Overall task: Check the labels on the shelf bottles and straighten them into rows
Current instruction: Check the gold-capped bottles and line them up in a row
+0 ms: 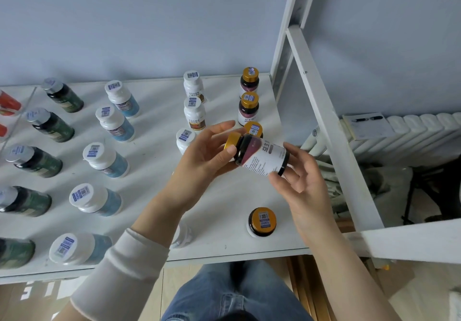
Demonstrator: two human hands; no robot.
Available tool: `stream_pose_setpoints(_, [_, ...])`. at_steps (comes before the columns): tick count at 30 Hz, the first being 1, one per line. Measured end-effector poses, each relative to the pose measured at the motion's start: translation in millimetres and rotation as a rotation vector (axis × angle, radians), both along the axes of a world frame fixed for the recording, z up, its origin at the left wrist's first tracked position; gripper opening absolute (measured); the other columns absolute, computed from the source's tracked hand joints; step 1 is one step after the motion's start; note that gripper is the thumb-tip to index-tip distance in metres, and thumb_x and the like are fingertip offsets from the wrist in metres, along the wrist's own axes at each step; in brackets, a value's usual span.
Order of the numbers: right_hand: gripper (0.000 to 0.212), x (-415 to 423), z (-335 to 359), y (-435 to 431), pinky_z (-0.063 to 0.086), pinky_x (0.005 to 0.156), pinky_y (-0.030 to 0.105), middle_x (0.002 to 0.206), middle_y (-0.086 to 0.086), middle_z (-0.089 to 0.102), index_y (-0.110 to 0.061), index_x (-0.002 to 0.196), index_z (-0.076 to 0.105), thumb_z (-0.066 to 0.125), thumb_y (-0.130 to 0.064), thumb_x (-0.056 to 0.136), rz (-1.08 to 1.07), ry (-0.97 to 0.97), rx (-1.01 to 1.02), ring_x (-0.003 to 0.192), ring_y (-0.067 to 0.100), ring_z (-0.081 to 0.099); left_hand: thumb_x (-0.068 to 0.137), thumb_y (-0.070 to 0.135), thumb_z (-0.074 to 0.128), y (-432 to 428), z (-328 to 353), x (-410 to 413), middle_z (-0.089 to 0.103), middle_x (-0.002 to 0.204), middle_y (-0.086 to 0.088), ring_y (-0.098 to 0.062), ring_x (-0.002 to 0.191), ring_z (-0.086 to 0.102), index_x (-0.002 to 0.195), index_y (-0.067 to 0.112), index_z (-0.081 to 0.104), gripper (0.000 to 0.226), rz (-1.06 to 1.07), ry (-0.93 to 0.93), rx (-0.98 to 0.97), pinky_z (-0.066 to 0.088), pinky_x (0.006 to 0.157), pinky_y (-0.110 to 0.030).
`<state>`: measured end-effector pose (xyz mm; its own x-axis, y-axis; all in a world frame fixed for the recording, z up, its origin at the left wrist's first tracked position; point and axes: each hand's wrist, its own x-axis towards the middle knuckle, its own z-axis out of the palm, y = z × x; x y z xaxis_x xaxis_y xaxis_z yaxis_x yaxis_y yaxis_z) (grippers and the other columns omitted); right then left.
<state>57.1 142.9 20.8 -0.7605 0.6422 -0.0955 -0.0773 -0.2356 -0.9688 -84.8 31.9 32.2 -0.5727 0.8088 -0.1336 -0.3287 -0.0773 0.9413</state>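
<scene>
Pale blue wall (149, 21) behind a white shelf (154, 146); white metal shelf frame (324, 121) on the right. Person seated or crouched in front, jeans (237, 293) visible below the shelf edge.

Bottles stand in four rough columns running front to back:
- green bottles (62, 96), silver caps, far left.
- blue-label bottles (122, 98), white caps.
- white bottles (194, 115), three showing at the back; one more white bottle (184, 236) near the front edge, mostly hidden by the left forearm.
- gold-capped bottles (248, 108), dark glass, rightmost column: two plain at the back, a third partly hidden behind the hands, one alone near the front edge (262, 222).

Most caps carry a small blue-and-white sticker.

Held bottle (259, 157): dark, gold cap, lifted clear of the shelf and tipped on its side above the right column, cap to the left, white and maroon label turned up.

Left hand (207, 156): grip holds the cap end, thumb on the neck, fingers behind the cap. Cream sleeve (124, 265) on that arm.

Right hand (304, 178): grip holds the base end, thumb under the label, fingers on the bottom rim.

Off the shelf to the right: white radiator (411, 131) with a notepad (366, 126) and pen on top.
</scene>
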Motion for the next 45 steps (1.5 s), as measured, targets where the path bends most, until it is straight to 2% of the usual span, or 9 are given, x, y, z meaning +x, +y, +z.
stream_pose_setpoints(6, [0.061, -17, 5, -12, 0.05, 0.063, 0.012, 0.096, 0.009, 0.062, -0.007, 0.102, 0.06, 0.076, -0.047, 0.058, -0.251, -0.162, 0.894, 0.079, 0.014, 0.062, 0.098, 0.028, 0.036, 15, -7, -7, 0.069, 0.099, -0.01, -0.018, 0.084, 0.07, 0.107, 0.013, 0.061, 0.031, -0.023, -0.401, -0.1, 0.057, 0.061, -0.028])
stream_pose_setpoints(8, [0.061, -19, 0, -12, 0.049, 0.066, 0.013, 0.096, 0.013, 0.059, -0.005, 0.103, 0.057, 0.078, -0.042, 0.059, -0.261, -0.181, 0.999, 0.078, 0.02, 0.061, 0.097, 0.033, 0.037, 21, -5, -11, 0.069, 0.098, -0.012, -0.02, 0.084, 0.07, 0.106, 0.015, 0.062, 0.032, -0.02, -0.395, -0.133, 0.058, 0.064, -0.031])
stream_pose_setpoints(16, [0.059, -9, -17, -1, 0.053, 0.079, 0.023, 0.117, 0.017, 0.056, 0.002, 0.11, 0.052, 0.079, -0.024, 0.065, -0.135, -0.328, 0.928, 0.102, 0.018, 0.055, 0.085, 0.018, 0.059, 34, -9, -23, 0.068, 0.099, -0.001, -0.017, 0.094, 0.066, 0.106, 0.021, 0.059, 0.021, -0.062, -0.1, -0.141, 0.057, 0.08, -0.033])
stream_pose_setpoints(21, [0.061, 0, -22, 19, 0.038, 0.1, 0.031, 0.141, 0.009, 0.038, -0.012, 0.137, 0.035, 0.064, -0.024, 0.084, 0.187, -0.845, 0.99, 0.13, 0.023, 0.037, 0.081, 0.013, 0.069, 36, -29, -21, 0.055, 0.116, 0.003, -0.012, 0.11, 0.055, 0.113, 0.03, 0.055, 0.039, -0.168, 0.661, -0.355, 0.049, 0.093, -0.025])
stream_pose_setpoints(25, [0.054, -12, -24, 21, 0.033, 0.104, 0.035, 0.145, 0.012, 0.032, -0.013, 0.138, 0.031, 0.055, -0.023, 0.091, 0.238, -1.038, 1.22, 0.134, 0.028, 0.031, 0.08, 0.013, 0.072, 42, -50, -12, 0.049, 0.12, 0.002, -0.013, 0.113, 0.051, 0.12, 0.022, 0.055, 0.044, -0.293, 0.926, -0.42, 0.04, 0.091, -0.008])
stream_pose_setpoints(28, [0.049, -19, -29, 24, 0.032, 0.105, 0.036, 0.144, 0.015, 0.034, -0.011, 0.137, 0.032, 0.052, -0.016, 0.092, 0.226, -1.081, 1.291, 0.135, 0.031, 0.03, 0.08, 0.012, 0.071, 47, -58, -8, 0.049, 0.125, -0.003, -0.015, 0.114, 0.05, 0.122, 0.018, 0.055, 0.045, -0.299, 0.994, -0.437, 0.031, 0.085, 0.005])
stream_pose_setpoints(34, [0.051, -27, -33, 34, 0.031, 0.107, 0.039, 0.144, 0.014, 0.034, -0.011, 0.137, 0.031, 0.053, -0.015, 0.092, 0.248, -1.132, 1.313, 0.137, 0.032, 0.027, 0.081, 0.016, 0.07, 52, -65, -7, 0.046, 0.13, -0.005, -0.016, 0.117, 0.049, 0.127, 0.017, 0.05, 0.05, -0.284, 1.027, -0.404, 0.027, 0.085, 0.008])
stream_pose_setpoints(40, [0.055, -50, -35, 58, 0.032, 0.107, 0.039, 0.144, 0.012, 0.035, -0.014, 0.136, 0.031, 0.058, -0.014, 0.089, 0.206, -1.126, 1.309, 0.138, 0.03, 0.026, 0.08, 0.02, 0.072, 78, -57, -46, 0.053, 0.119, -0.009, -0.022, 0.107, 0.054, 0.12, 0.01, 0.055, 0.045, 0.034, 1.097, -0.32, 0.048, 0.092, -0.032])
stream_pose_setpoints(45, [0.05, -63, -30, 58, 0.037, 0.102, 0.04, 0.138, 0.012, 0.043, -0.013, 0.133, 0.038, 0.058, -0.014, 0.088, 0.137, -1.044, 1.274, 0.132, 0.03, 0.036, 0.08, 0.03, 0.07, 101, -57, -65, 0.046, 0.13, -0.007, -0.023, 0.122, 0.042, 0.13, 0.017, 0.047, 0.056, -0.098, 1.123, -0.595, 0.037, 0.099, -0.03])
